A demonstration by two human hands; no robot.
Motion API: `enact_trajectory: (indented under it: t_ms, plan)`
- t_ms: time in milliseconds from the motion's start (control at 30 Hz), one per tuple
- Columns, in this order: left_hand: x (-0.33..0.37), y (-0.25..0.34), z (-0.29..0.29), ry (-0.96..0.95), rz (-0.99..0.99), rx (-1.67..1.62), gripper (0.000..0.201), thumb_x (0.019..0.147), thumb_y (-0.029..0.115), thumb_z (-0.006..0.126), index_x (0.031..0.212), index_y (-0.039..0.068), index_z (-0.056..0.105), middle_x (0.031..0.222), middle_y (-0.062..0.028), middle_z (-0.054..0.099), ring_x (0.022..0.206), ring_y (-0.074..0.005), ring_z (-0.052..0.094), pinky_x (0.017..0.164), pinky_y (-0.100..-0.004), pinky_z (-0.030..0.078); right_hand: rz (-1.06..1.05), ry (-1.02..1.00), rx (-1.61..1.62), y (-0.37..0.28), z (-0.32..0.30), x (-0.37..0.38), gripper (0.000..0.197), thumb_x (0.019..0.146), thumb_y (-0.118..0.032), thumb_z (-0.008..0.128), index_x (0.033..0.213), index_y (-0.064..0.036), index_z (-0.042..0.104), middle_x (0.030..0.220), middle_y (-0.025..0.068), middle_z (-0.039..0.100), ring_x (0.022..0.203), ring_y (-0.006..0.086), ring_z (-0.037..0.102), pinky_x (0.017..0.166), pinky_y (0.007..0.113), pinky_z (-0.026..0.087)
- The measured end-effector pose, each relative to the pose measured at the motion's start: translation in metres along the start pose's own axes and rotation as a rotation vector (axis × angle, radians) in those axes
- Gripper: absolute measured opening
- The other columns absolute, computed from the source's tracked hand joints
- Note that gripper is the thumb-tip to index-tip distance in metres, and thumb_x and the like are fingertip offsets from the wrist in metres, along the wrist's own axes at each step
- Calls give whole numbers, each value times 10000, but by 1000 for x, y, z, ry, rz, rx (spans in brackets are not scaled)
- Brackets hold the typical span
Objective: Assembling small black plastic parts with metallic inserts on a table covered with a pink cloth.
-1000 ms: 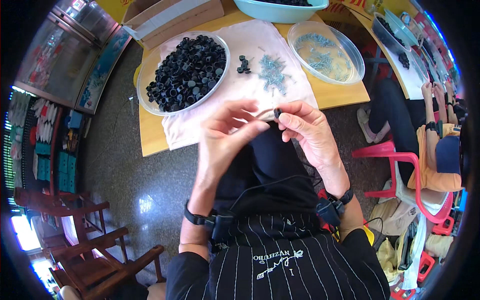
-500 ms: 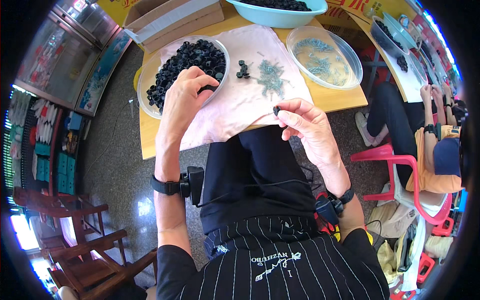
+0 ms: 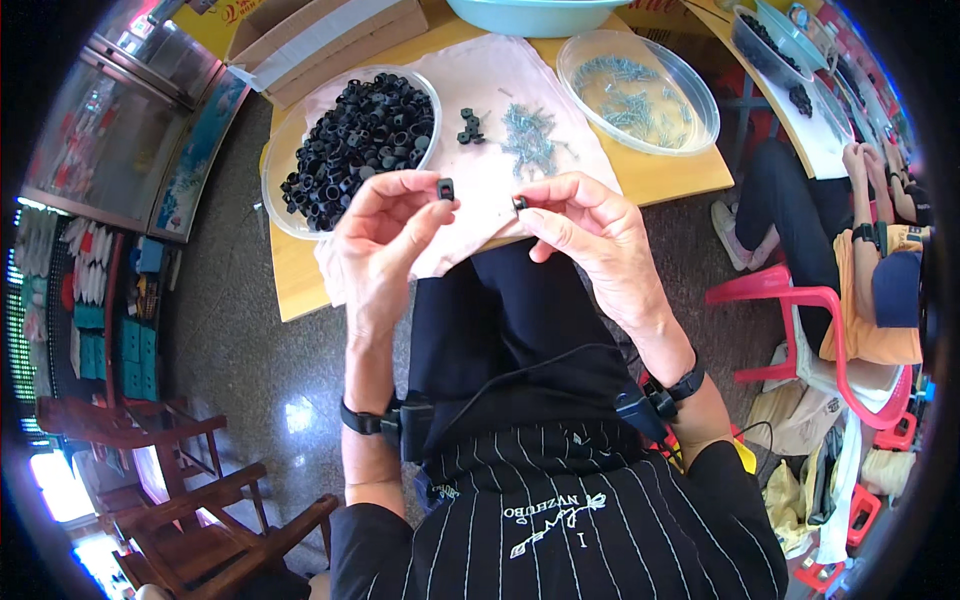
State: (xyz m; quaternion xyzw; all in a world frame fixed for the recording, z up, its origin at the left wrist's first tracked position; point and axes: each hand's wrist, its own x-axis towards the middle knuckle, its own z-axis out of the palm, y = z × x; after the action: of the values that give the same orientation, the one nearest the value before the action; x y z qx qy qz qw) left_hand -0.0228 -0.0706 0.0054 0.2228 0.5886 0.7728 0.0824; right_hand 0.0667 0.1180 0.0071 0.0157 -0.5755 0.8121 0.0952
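Note:
Between thumb and forefinger, my left hand (image 3: 385, 235) pinches a small black plastic part (image 3: 446, 189) with an opening in it. To its right, my right hand (image 3: 590, 225) grips another small black piece (image 3: 519, 203) at its fingertips; most of that piece is hidden. The two pieces are held apart above the near edge of a pale pink cloth (image 3: 465, 85). Beyond my left hand stands a clear round tub (image 3: 437, 125) heaped with black plastic parts (image 3: 365, 140). On the cloth lie a loose pile of screws (image 3: 530, 138) and a few black parts (image 3: 469, 127).
A clear oval tub (image 3: 690, 148) of screws stands at the right of the wooden table (image 3: 700, 172). An open cardboard box (image 3: 315, 45) and a light blue basin (image 3: 535, 18) are at the back. Another person (image 3: 880, 290) sits at right by a pink chair (image 3: 800, 295).
My left hand has come out of the tub of black parts, moving right with one part. My right hand has shifted slightly left and up, still holding its piece.

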Motion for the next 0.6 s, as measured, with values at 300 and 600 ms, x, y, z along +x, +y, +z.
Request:
enact_trajectory:
  t_ms: [300,600]
  plan:
    - [-28,-18,30,-18,-9,-320,275,852,-73,612,1119,-28,567,996,-123,659,910,-180,651,847,-303,528,-59,20,-82,-6,11,-7,226,909,-80,620,1112,15,603,1018,62,647,898,110,642,755,228,530]
    - [-33,-24,36,-1,-20,-426,239,889,-4,601,1126,-13,571,1049,-152,655,923,-199,660,854,-317,542,-128,41,-132,-9,16,-13,222,892,-34,622,1104,29,603,994,76,656,906,126,657,751,229,546]
